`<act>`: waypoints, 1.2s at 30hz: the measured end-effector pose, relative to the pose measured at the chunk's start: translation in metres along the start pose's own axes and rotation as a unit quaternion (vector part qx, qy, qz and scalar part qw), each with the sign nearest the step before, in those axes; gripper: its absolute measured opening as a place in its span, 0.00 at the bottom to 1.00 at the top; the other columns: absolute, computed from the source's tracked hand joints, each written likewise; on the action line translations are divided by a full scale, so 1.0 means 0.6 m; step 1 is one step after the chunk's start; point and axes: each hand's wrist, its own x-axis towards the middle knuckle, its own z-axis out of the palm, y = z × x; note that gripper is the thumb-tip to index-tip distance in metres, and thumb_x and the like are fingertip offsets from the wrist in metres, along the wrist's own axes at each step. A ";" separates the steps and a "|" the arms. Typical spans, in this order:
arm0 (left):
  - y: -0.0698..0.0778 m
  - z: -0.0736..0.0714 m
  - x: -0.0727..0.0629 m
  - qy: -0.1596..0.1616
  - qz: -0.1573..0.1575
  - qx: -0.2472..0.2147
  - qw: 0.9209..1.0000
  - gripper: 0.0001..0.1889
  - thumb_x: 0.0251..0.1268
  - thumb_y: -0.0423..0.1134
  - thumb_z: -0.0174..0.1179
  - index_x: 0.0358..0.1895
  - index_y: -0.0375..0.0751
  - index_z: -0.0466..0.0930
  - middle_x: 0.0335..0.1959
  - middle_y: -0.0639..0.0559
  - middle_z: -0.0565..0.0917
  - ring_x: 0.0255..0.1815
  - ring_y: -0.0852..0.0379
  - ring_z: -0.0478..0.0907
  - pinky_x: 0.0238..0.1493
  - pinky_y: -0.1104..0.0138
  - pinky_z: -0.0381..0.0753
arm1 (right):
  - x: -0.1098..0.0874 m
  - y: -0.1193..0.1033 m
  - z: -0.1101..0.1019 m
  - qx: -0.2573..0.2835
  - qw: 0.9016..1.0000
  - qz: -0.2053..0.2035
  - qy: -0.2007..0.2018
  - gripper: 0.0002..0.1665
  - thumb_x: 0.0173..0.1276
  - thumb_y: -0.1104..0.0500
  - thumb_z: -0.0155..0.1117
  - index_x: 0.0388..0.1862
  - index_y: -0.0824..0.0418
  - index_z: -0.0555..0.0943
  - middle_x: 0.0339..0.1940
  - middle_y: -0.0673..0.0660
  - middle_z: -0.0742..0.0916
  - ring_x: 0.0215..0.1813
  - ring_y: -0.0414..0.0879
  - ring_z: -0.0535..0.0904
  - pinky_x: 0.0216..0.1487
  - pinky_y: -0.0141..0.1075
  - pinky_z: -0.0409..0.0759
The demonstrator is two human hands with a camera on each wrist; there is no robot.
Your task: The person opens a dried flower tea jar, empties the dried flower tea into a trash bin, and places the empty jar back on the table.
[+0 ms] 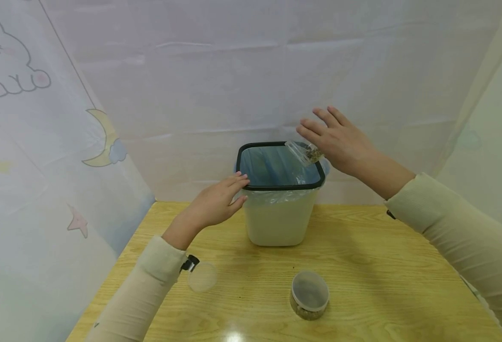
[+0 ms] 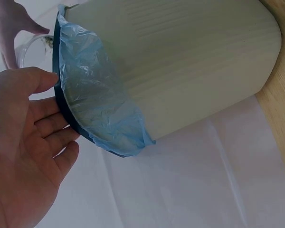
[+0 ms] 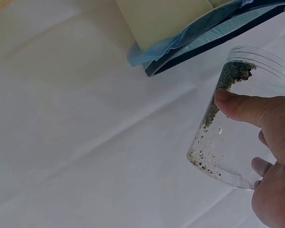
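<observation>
My right hand (image 1: 341,145) grips a clear plastic jar (image 3: 228,142) by its side, thumb across the wall. The jar is tilted with its mouth toward the trash bin (image 1: 278,218); dark green-brown dried flakes (image 3: 235,71) lie along its lower wall near the mouth. A blue bag (image 2: 99,90) lines the pale bin and folds out under the black rim (image 1: 281,188). My left hand (image 1: 217,197) holds the bin's rim at the left front corner, thumb and fingers at its edge.
On the wooden table (image 1: 242,308), a short round clear tub (image 1: 309,295) with brownish bits stands in front of the bin. A round translucent lid (image 1: 203,277) lies beside the left sleeve. Pale fabric (image 1: 217,85) hangs behind the bin.
</observation>
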 end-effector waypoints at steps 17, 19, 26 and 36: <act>0.000 0.000 0.001 0.000 -0.001 0.001 1.000 0.29 0.80 0.46 0.53 0.77 0.38 0.64 0.79 0.44 0.62 0.81 0.49 0.55 0.75 0.53 0.65 | 0.000 0.000 -0.003 -0.004 1.000 -0.001 -0.004 0.47 0.63 0.74 0.68 0.79 0.62 0.62 0.77 0.63 0.67 0.81 0.65 0.51 0.81 0.57 0.41; 0.000 0.001 0.001 0.001 0.000 0.003 1.000 0.28 0.80 0.45 0.53 0.77 0.38 0.64 0.79 0.44 0.62 0.81 0.49 0.55 0.75 0.53 0.64 | 0.000 0.000 -0.003 -0.005 1.000 0.000 -0.004 0.46 0.64 0.75 0.67 0.79 0.62 0.62 0.77 0.63 0.67 0.81 0.65 0.51 0.81 0.57 0.42; -0.001 0.003 0.000 0.000 0.000 0.003 1.000 0.28 0.80 0.45 0.53 0.76 0.37 0.64 0.79 0.43 0.63 0.81 0.49 0.55 0.75 0.53 0.64 | 0.001 -0.002 -0.004 -0.013 1.000 -0.003 -0.021 0.47 0.64 0.77 0.65 0.80 0.61 0.60 0.78 0.63 0.66 0.81 0.65 0.50 0.81 0.57 0.41; -0.002 0.003 0.002 0.004 0.005 0.003 1.000 0.28 0.80 0.44 0.53 0.76 0.37 0.64 0.78 0.43 0.63 0.81 0.48 0.56 0.75 0.53 0.64 | 0.002 -0.001 -0.003 -0.024 1.000 -0.010 -0.012 0.50 0.60 0.79 0.67 0.80 0.60 0.61 0.79 0.61 0.65 0.81 0.64 0.50 0.81 0.56 0.40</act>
